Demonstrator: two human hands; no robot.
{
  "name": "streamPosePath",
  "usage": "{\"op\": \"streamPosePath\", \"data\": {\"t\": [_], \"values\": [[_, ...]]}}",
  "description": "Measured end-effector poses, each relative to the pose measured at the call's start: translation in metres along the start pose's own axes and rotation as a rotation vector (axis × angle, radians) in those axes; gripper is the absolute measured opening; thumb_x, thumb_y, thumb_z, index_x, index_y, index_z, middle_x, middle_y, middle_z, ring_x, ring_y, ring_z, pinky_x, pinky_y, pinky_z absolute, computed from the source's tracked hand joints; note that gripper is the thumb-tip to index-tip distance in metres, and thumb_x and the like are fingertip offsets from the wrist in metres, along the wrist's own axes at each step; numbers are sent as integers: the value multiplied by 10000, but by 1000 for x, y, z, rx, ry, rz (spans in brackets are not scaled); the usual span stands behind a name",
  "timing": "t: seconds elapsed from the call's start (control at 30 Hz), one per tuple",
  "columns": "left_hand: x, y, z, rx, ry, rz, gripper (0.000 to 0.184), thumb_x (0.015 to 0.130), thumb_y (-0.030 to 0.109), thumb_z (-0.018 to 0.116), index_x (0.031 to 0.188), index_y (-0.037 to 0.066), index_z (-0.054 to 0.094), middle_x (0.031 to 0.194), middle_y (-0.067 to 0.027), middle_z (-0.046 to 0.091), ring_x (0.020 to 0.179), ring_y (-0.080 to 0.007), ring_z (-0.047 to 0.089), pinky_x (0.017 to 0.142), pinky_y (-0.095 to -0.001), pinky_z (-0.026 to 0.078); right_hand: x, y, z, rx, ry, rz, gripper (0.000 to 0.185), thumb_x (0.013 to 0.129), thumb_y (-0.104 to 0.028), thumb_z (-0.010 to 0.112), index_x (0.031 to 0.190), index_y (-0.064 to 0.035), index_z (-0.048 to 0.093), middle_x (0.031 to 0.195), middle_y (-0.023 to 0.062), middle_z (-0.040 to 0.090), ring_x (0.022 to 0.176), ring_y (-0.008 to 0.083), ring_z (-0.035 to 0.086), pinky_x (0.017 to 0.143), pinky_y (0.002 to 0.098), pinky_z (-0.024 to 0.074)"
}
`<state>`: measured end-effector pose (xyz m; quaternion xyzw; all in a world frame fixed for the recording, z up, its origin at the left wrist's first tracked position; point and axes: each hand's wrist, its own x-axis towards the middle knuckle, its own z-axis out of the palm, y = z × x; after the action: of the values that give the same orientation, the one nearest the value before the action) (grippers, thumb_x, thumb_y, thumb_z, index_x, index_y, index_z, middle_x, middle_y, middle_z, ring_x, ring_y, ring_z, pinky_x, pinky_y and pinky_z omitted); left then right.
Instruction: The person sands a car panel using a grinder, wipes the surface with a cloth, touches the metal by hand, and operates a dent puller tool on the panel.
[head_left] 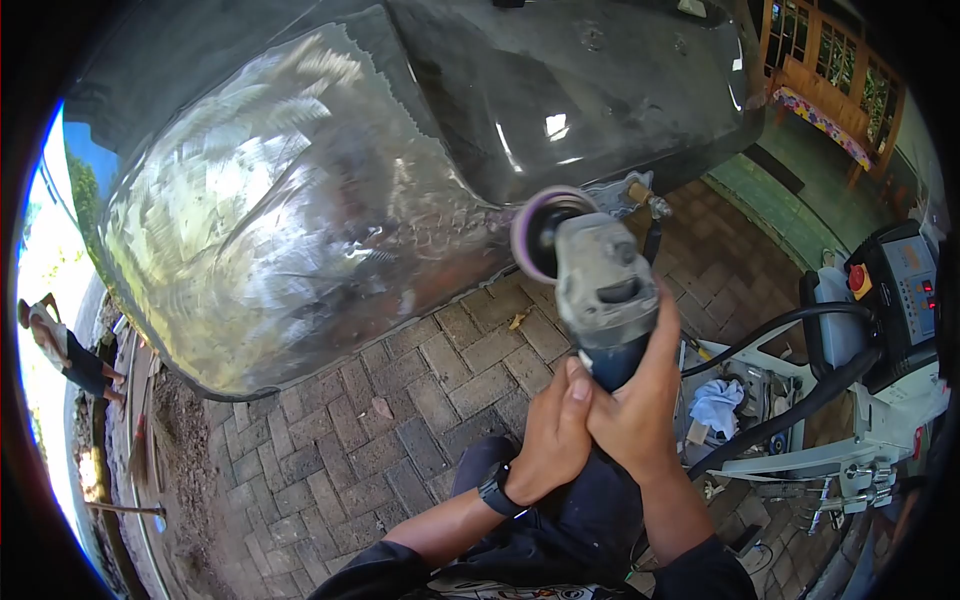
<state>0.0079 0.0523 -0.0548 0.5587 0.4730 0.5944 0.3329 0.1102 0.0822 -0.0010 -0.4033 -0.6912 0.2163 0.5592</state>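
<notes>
Grey grinder [605,275] near the metal panel [260,240] was clasped by our right hand [637,412]; for our left hand [552,432] we could not tell.

Brick-paved floor [420,440]; wooden bench [809,82], floral cushion [824,126]; bright daylight left.

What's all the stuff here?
Angle grinder with round disc: one, grey, purple-rimmed, centre
Curved metal panel: one, silver and dark, top
Rectangular paving bricks: many, grey-brown, below
Boxy machine: one, black and white, right
Thick hoses: two visible, black, right
Crumpled cloth: one, pale blue, right
Wooden bench: one, brown, upper right
Straw broom: one, brown, left
Person: one, white top, far left
Wristwatch: one, black, left wrist
Left hand, right hand: one each, bare, on grinder
</notes>
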Motion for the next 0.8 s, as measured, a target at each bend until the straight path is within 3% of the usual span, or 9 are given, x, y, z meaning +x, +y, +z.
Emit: {"op": "streamPosePath", "data": {"t": [0.07,0.17,0.27,0.4,0.47,0.5,0.67,0.77,0.8], "values": [[1,-1,0,5,-32,-18,483,1080,414,346,1137,-29,531,882,-325,622,835,-544,624,713,-527,473,-2,-2,0,11,47,102,955,761,-70,826,1536,33,278,1364,257,573,1252,335,606,1055,414,469],[1,-1,1,12,-35,-30,462,1083,410,370,1142,-22,522,875,-317,625,846,-546,623,711,-527,476,4,3,-4,-23,4,-61,954,760,-59,823,1534,35,273,1345,248,588,1223,327,623,1044,417,479],[3,3,-1,24,-55,-28,461,1083,413,377,1151,-24,510,872,-315,627,860,-547,628,709,-526,479,7,5,-4,-16,-13,-85,968,773,-58,790,1548,29,218,1284,299,616,1188,417,656,995,444,521],[-6,3,-5,93,-89,-26,462,1073,402,369,1170,-32,493,879,-324,623,878,-561,625,712,-529,480,-5,13,-2,30,-23,-13,973,767,-82,808,1548,29,237,1304,298,605,1198,422,649,1010,442,515],[-18,-2,0,62,41,19,464,1064,399,366,1178,-34,488,888,-333,619,889,-571,618,716,-538,478,-14,21,-1,81,-106,-51,973,766,-87,814,1548,29,245,1308,295,604,1201,420,647,1014,442,513],[-25,-7,2,45,105,39,465,1060,397,365,1183,-35,485,892,-337,617,894,-576,614,718,-542,477,-14,12,-5,68,-185,-50,973,769,-101,841,1538,42,261,1347,243,589,1260,317,617,1059,415,479],[-17,-2,-7,168,-17,54,428,1058,384,417,1145,-30,488,848,-333,623,811,-561,611,674,-558,470,-15,19,-1,180,-58,95,982,760,-114,850,1531,45,263,1350,206,580,1246,278,596,1070,395,460],[-5,9,-9,191,-140,-54,414,1056,385,456,1115,-23,486,826,-324,622,787,-550,616,659,-560,466,-10,22,-8,206,-39,123,969,755,-105,849,1520,47,274,1341,194,580,1220,260,592,1063,382,454],[-8,5,-5,170,-91,26,423,1059,400,460,1106,-20,484,819,-315,624,786,-536,624,652,-557,469,-11,25,-8,206,-48,107,959,752,-105,852,1506,51,280,1320,191,582,1201,257,594,1049,377,458]]}}
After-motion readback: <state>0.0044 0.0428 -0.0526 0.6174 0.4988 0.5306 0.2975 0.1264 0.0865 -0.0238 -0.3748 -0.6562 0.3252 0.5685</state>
